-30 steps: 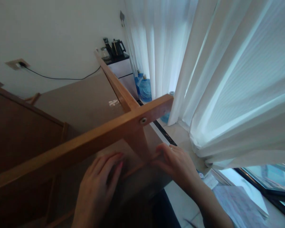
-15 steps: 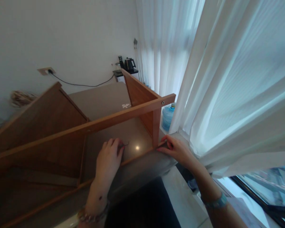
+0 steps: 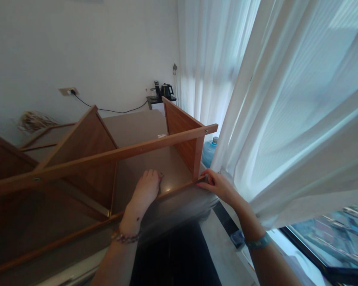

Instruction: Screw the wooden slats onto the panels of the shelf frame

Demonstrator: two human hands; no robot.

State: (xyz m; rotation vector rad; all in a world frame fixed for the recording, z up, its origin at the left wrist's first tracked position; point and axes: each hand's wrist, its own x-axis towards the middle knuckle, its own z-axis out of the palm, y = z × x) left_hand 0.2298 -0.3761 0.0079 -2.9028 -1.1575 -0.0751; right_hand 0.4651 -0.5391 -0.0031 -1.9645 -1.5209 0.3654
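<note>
A brown wooden shelf frame (image 3: 113,153) lies on its side on a grey table (image 3: 137,127). My left hand (image 3: 146,190) rests inside the frame on the table, fingers bent down near the lower rail (image 3: 179,187); whether it holds anything is hidden. My right hand (image 3: 216,184) pinches the lower right corner of the frame, where the upright end board (image 3: 185,137) meets the rail. I wear a beaded bracelet on the left wrist and a teal band on the right.
White curtains (image 3: 271,111) hang close on the right over a window. A kettle (image 3: 166,90) stands on a small cabinet at the back. Below it a blue water bottle (image 3: 209,150) sits on the floor. A wall socket (image 3: 68,91) with a black cable is on the left wall.
The view has pulled back and up, showing more of the frame. My left hand has curled and slid toward the lower rail. My right hand stays at the corner.
</note>
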